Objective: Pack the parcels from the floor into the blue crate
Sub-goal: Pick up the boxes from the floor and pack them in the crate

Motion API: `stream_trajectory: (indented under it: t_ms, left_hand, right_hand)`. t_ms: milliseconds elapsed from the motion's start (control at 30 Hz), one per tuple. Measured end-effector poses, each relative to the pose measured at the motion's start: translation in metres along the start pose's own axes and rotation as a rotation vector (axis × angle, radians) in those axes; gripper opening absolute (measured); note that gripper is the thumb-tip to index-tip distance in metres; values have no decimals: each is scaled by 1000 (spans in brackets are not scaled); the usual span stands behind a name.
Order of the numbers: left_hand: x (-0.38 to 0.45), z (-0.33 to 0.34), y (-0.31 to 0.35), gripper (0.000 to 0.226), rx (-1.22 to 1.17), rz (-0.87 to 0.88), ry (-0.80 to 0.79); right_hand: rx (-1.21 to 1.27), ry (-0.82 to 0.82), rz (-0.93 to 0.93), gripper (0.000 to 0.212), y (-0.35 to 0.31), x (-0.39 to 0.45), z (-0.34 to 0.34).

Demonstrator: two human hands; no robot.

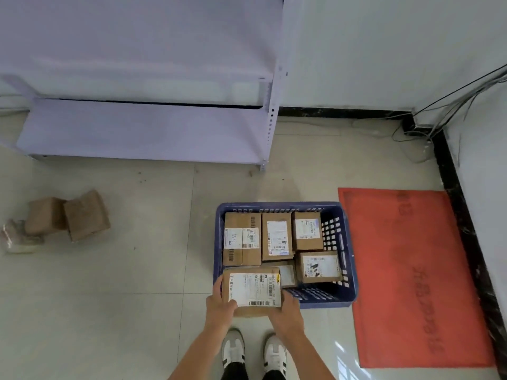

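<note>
Pale tiled floor (pixel 109 283); white wall; grey metal shelf unit (pixel 142 127) upper left; red mat (pixel 411 270) right; cables (pixel 452 105) in upper-right corner. Blue crate (pixel 348 270) at lower centre holds five labelled parcels. Left hand (pixel 219 303) and right hand (pixel 288 311) grip a sixth labelled parcel (pixel 252 289) at crate's near-left corner. Two parcels (pixel 71 218) and one plastic-wrapped item (pixel 19 237), blurred, lie mid-left. Forearms cut off at the bottom edge.

Pale tiled floor (pixel 109 297), grey metal shelving (pixel 142 133) (bottom shelf bare), red mat (pixel 411 270) rt, white walls (pixel 356 50).
</note>
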State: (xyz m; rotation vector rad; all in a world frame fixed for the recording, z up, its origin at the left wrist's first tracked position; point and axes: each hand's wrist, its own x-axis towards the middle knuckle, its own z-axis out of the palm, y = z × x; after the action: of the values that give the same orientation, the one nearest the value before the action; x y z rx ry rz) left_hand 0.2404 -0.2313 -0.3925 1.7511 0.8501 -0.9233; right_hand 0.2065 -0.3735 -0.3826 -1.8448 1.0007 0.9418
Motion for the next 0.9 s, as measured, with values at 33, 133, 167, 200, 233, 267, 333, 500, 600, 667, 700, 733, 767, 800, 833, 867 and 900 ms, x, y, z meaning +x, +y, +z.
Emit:
stream_trajectory:
  t_ms: [33,133,167,200,233,267,333,500,600,667,700,733,767,800,833,867,900]
  left_hand:
    - [22,8,-7,76,9,11,13]
    - [74,26,-31,80,46,-20,33]
    - [87,30,-41,80,56,-35,40]
    - [94,32,-46,79,71,-44,45]
    - [100,34,-50,79,78,-41,44]
    - [106,36,-55,80,93,-31,41]
    - [118,39,-60,80,117,-18,41]
    - [142,47,-68,80,193,13,55]
    - [150,52,-71,75,236,-14,85]
    - [155,55,-72,74,242,-36,98]
    - [156,57,-73,74,239,-47,104]
    - [158,58,-73,74,241,-62,107]
    - [160,60,-74,74,243,-73,109]
    - [161,62,-74,74,248,-84,113]
    - [163,64,-75,73,251,-87,120]
    - [164,66,-76,73,260,-83,124]
    - [167,67,-79,73,278,-79,126]
  right_hand:
    - [-22,-2,-13,46,3,22,5]
    - [-30,-24,-32,47,15,72,25]
    - [-39,-35,-27,48,20,84,33]
    - [-52,-49,-22,47,25,93,40]
    - [-60,-59,-20,47,30,100,47]
    - [-69,-62,-25,47,33,105,52]
    - [-106,-58,-48,48,38,116,60]
    - [-137,-59,-22,50,39,140,70]
    - [-205,-74,-14,50,38,151,74]
    - [-253,-86,-14,51,36,158,77]
    - [-271,-92,-10,52,35,161,77]
    - [-289,-95,-4,52,35,165,78]
    - [-311,-94,-2,52,35,169,79]
    - [-332,-94,0,52,36,172,80]
    - [-345,-91,2,51,37,176,81]
    - [-348,-88,4,50,38,178,82]
    - [-348,-82,2,49,40,181,83]
